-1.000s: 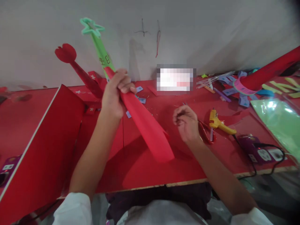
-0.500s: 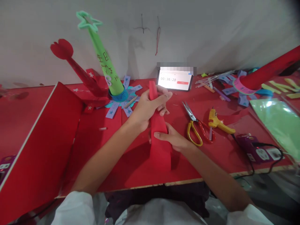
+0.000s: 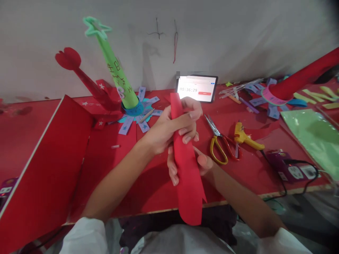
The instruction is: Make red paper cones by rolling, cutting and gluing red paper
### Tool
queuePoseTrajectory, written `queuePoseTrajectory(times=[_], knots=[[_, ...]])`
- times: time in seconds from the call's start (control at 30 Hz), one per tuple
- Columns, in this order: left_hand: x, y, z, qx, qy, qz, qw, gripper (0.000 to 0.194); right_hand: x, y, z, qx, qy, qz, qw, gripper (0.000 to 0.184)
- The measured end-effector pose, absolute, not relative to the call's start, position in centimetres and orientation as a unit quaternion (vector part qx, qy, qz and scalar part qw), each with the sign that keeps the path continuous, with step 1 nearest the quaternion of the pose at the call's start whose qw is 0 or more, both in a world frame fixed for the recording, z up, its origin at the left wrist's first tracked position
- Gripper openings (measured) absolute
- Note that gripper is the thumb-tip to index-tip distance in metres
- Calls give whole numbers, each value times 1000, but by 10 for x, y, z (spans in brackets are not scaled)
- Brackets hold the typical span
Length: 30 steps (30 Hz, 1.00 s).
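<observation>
A long piece of red paper (image 3: 186, 162), rolled into a tube at its far end and flaring wider toward me, is held over the table. My left hand (image 3: 176, 125) is closed around the upper, narrow part, with the thumb across the front and fingers wrapped round. Lower down, my right hand (image 3: 203, 164) cups the roll from beneath; its fingers show on the left side and its thumb is on the right. The near end of the paper is curved and hangs at the table edge, with a pointed corner on its right.
Scissors (image 3: 218, 141), a yellow glue gun (image 3: 247, 138) and a purple power socket (image 3: 283, 165) lie to the right. A phone-like screen (image 3: 197, 90) shows a timer at the wall. At left stand a green paper cone (image 3: 118, 74), a red paper flower shape (image 3: 88, 79) and a red board (image 3: 50, 158).
The red paper has shifted toward me, its near end now past the table edge. My right hand's fingers have come round its left side, and its thumb has moved off the front.
</observation>
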State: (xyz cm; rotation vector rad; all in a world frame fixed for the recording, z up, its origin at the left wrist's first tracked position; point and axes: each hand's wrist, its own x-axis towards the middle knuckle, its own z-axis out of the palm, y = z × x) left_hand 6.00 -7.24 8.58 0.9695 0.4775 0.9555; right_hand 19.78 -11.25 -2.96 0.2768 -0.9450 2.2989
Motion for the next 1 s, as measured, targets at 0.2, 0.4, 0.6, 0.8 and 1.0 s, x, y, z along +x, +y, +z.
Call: queuePoseTrajectory(times=[0.2, 0.4, 0.6, 0.8, 1.0], knots=[[62, -68, 81, 453, 244, 436, 738, 35, 202, -109, -15, -36, -374, 870, 320, 48], [68, -69, 81, 444, 305, 471, 699, 34, 214, -101, -1, -234, -443, 810, 306, 42], [73, -73, 85, 422, 337, 514, 667, 36, 226, -99, 17, -382, -540, 678, 320, 42], [65, -72, 87, 433, 274, 467, 720, 38, 223, -102, 4, -130, -461, 820, 314, 52], [58, -69, 84, 449, 254, 434, 739, 41, 211, -102, -3, -112, -429, 833, 331, 56]])
